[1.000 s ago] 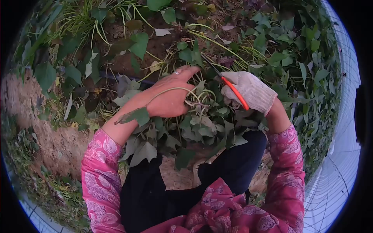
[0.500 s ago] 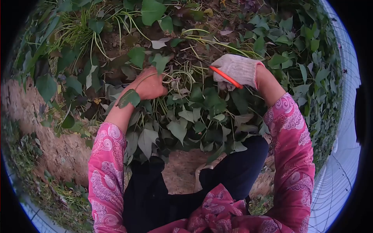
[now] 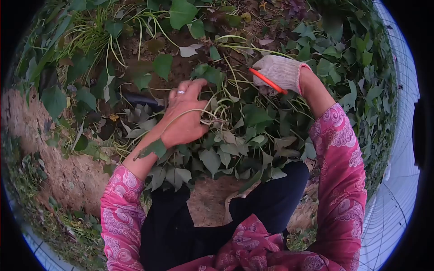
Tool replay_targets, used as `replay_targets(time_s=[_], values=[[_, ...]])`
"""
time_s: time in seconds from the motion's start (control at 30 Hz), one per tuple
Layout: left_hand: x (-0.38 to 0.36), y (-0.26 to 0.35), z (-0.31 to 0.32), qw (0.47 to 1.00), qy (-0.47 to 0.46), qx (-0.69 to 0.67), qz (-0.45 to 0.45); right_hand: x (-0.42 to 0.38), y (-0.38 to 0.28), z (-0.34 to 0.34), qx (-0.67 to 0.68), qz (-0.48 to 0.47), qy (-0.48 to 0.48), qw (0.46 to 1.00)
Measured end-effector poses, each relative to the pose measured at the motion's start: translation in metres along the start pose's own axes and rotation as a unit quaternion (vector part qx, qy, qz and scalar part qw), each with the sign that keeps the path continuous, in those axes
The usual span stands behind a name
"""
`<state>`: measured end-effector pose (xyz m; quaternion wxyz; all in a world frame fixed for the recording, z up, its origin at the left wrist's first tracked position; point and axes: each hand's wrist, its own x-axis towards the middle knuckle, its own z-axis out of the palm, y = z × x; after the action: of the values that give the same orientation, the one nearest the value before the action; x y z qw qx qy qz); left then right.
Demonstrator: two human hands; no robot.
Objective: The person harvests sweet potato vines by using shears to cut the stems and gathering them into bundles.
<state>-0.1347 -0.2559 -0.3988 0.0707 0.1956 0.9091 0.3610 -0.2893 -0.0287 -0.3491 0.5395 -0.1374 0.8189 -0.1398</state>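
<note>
My left hand (image 3: 183,119), bare and with a ring on one finger, is closed around a bundle of leafy vine stems (image 3: 219,115). One stem loops across its back, and the fingertips are partly hidden among the leaves. In the glove (image 3: 282,72), my right hand (image 3: 275,74) is closed on a tool with an orange-red handle (image 3: 267,81). The rest of this tool is hard to make out among the stems. Cream-coloured stems (image 3: 233,77) lie between the two hands.
Dense green vines (image 3: 357,90) spread on the right and at the upper left. A dark, smooth object (image 3: 142,100) lies in the foliage left of my left hand. Bare soil (image 3: 68,176) shows at the left. Pale netted sheeting (image 3: 398,198) borders the right side.
My left hand has moved down and slightly right, its fingers now stretched further forward, and the stem bundle has shifted with it. My right hand, still on the tool, has moved slightly right.
</note>
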Motion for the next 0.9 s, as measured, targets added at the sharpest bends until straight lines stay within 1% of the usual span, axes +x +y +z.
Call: replay_targets(time_s=[0.03, 0.07, 0.1, 0.13, 0.17, 0.23, 0.27, 0.3, 0.33, 0.37, 0.4, 0.43, 0.5, 0.53, 0.6, 0.63, 0.67, 0.73, 0.77, 0.8, 0.83, 0.87, 0.9], values=[[-0.002, 0.01, -0.004, 0.999, -0.028, -0.02, 0.012, 0.003, -0.003, -0.002, -0.07, 0.039, 0.006, 0.997], [-0.003, 0.014, -0.001, 0.996, -0.07, -0.05, -0.003, 0.013, 0.002, -0.002, -0.104, 0.01, 0.001, 0.995], [-0.003, 0.018, 0.004, 0.99, -0.112, -0.079, -0.017, 0.015, 0.001, -0.004, -0.102, 0.008, 0.003, 0.995], [0.0, 0.013, 0.015, 0.986, -0.12, -0.113, -0.031, 0.017, -0.004, -0.005, -0.136, 0.011, -0.007, 0.991], [0.005, 0.008, 0.022, 0.986, -0.121, -0.115, -0.032, 0.019, -0.007, -0.006, -0.171, 0.014, -0.017, 0.985], [0.02, 0.001, 0.031, 0.978, -0.056, -0.198, 0.017, 0.027, -0.006, -0.008, -0.181, -0.002, -0.035, 0.983], [0.027, 0.0, 0.03, 0.967, -0.113, -0.219, -0.071, 0.033, -0.005, -0.01, -0.19, -0.017, -0.051, 0.98], [0.032, 0.005, 0.026, 0.967, -0.113, -0.218, -0.071, 0.037, -0.002, -0.01, -0.224, -0.052, -0.059, 0.971], [0.037, 0.013, 0.02, 0.962, -0.145, -0.197, -0.118, 0.04, 0.0, -0.01, -0.258, -0.086, -0.065, 0.96], [0.041, 0.017, 0.018, 0.954, -0.176, -0.176, -0.165, 0.039, 0.004, -0.012, -0.191, -0.038, -0.057, 0.979], [0.038, 0.017, 0.026, 0.961, -0.137, -0.181, -0.161, 0.034, 0.002, -0.012, -0.122, 0.011, -0.047, 0.991], [0.035, 0.014, 0.033, 0.961, -0.139, -0.182, -0.159, 0.029, 0.003, -0.012, -0.12, 0.013, -0.047, 0.992], [0.03, 0.009, 0.042, 0.966, -0.07, -0.191, -0.156, 0.021, 0.008, -0.01, -0.069, -0.033, -0.031, 0.997], [0.028, 0.008, 0.043, 0.966, -0.071, -0.191, -0.156, 0.022, 0.012, -0.01, -0.068, -0.033, -0.031, 0.997], [0.028, 0.007, 0.044, 0.951, -0.061, -0.226, -0.2, 0.024, 0.022, -0.011, -0.068, -0.118, -0.054, 0.989], [0.029, 0.005, 0.044, 0.952, -0.065, -0.225, -0.199, 0.026, 0.023, -0.011, -0.064, -0.117, -0.053, 0.99], [0.032, 0.001, 0.043, 0.934, -0.095, -0.274, -0.209, 0.029, 0.024, -0.011, -0.122, -0.151, -0.054, 0.98], [0.037, -0.008, 0.041, 0.888, -0.157, -0.368, -0.227, 0.028, 0.009, -0.007, -0.167, -0.111, -0.046, 0.979], [0.036, -0.011, 0.04, 0.888, -0.162, -0.367, -0.224, 0.028, 0.002, -0.006, -0.189, -0.09, -0.043, 0.977], [0.035, -0.014, 0.038, 0.886, -0.161, -0.367, -0.232, 0.034, 0.005, -0.004, -0.26, -0.134, -0.038, 0.955], [0.034, -0.015, 0.036, 0.885, -0.159, -0.365, -0.24, 0.037, 0.006, -0.005, -0.37, -0.201, -0.045, 0.906], [0.031, -0.014, 0.033, 0.874, -0.145, -0.395, -0.243, 0.041, 0.008, -0.006, -0.469, -0.269, -0.035, 0.84], [0.031, -0.013, 0.029, 0.875, -0.15, -0.393, -0.24, 0.042, 0.009, -0.006, -0.466, -0.266, -0.032, 0.843]])
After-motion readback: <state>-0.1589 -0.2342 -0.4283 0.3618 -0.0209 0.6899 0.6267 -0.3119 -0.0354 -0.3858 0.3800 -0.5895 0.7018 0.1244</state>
